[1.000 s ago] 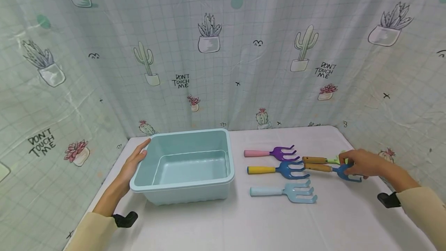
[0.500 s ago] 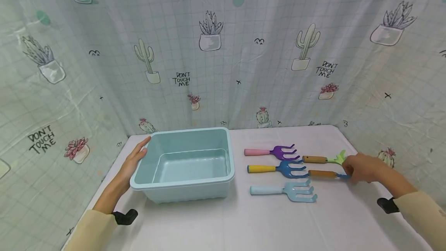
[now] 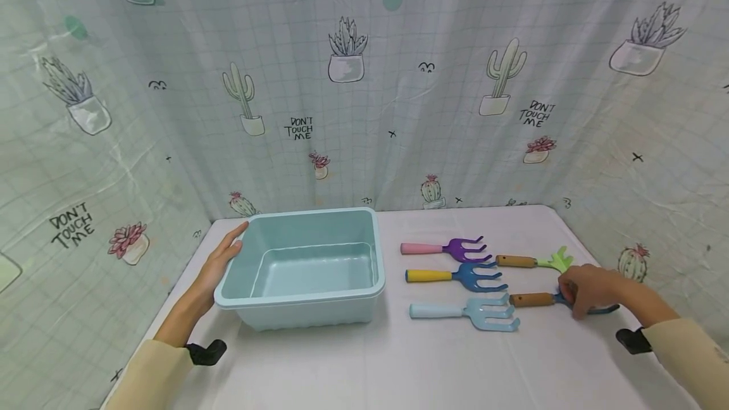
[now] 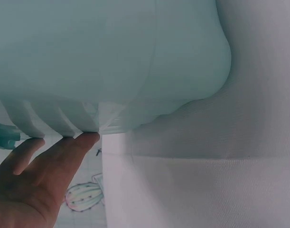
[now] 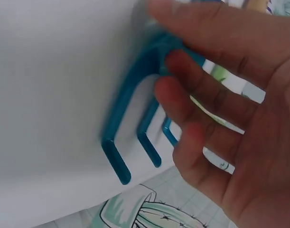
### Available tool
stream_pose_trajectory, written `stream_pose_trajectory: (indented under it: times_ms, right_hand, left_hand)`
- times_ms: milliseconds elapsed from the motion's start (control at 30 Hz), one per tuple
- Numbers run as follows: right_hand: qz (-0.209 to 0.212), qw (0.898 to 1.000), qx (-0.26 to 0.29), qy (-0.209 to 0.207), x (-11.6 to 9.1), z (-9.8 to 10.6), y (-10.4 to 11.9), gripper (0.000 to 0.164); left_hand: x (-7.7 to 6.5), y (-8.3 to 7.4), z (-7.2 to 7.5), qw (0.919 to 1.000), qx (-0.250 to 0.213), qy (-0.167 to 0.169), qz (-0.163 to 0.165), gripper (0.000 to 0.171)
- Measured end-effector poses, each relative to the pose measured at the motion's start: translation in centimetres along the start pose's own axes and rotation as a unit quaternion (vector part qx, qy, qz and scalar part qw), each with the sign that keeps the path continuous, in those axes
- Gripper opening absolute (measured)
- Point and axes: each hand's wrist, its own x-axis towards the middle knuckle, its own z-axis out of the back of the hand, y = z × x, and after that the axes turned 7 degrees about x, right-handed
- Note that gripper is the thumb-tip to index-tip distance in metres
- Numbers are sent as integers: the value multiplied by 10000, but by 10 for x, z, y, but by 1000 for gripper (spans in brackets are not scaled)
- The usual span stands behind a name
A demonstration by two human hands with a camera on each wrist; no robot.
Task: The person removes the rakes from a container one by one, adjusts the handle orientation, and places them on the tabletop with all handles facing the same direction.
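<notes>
Beside the left wall of a pale blue plastic basin (image 3: pixel 302 301) is my left hand (image 3: pixel 212 271). Its fingers are extended, with fingertips touching the basin's side in the left wrist view. At the right of the table, my right hand (image 3: pixel 595 293) pinches the neck of a blue hand rake (image 3: pixel 532 300) with a wooden handle. Thumb and fingers lie on either side of that neck in the right wrist view, where blue tines (image 5: pixel 118 109) point away from the palm. The hand covers part of the rake's head in the head view.
Behind the held rake lies a green hand tool (image 3: pixel 516 261) with a wooden handle. Left of it, a purple rake (image 3: pixel 421 248) with a pink handle, a blue rake (image 3: pixel 469 276) with a yellow handle and a light blue rake (image 3: pixel 438 311) lie in a column. Patterned curtains surround the white table.
My right hand has drawn the wooden-handled blue rake toward the near side, away from the green tool and level with the light blue rake. The left hand and the basin have stayed put.
</notes>
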Motion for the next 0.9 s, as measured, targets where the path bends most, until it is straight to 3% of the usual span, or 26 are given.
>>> stream_pose_trajectory:
  times_ms: [167, 333, 667, 900]
  right_hand:
    - [197, 9968, 774, 102, 0, 10, 1, 25]
    - [582, 9905, 1204, 306, -1, 19, 6, 17]
    - [752, 9912, 1076, 167, 7, 38, 25, 20]
    - [1058, 9917, 643, -359, 22, 59, 51, 25]
  left_hand:
    - [0, 1, 1, 10000, -39, 5, 2, 61]
    - [-1, 0, -1, 10000, -45, 7, 6, 61]
    - [4, 1, 0, 9998, 90, 145, -60, 64]
    - [6, 2, 19, 9974, 494, 529, -32, 69]
